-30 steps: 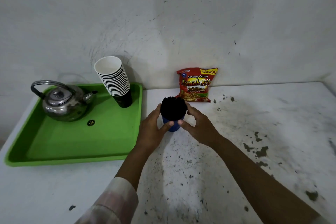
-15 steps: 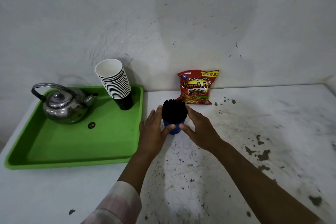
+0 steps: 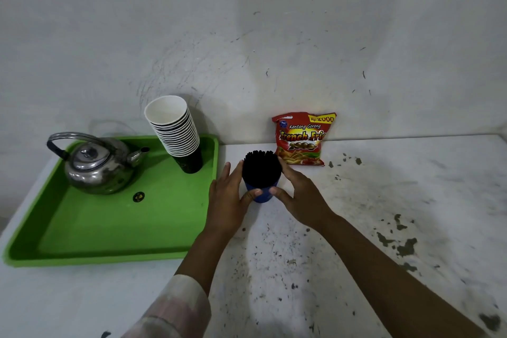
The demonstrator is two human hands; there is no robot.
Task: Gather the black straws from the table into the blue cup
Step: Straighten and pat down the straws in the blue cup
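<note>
Blue cup: upright on table, beside green tray. Black straws: all bundled inside. Left hand, right hand: fingers curved against cup's sides. Advice: steady cup, press stray tips level, release gently.

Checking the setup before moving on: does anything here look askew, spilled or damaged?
The stack of paper cups on the green tray leans left. The table surface is chipped and spotted. The black straws stand upright in the blue cup; nothing spilled.
</note>
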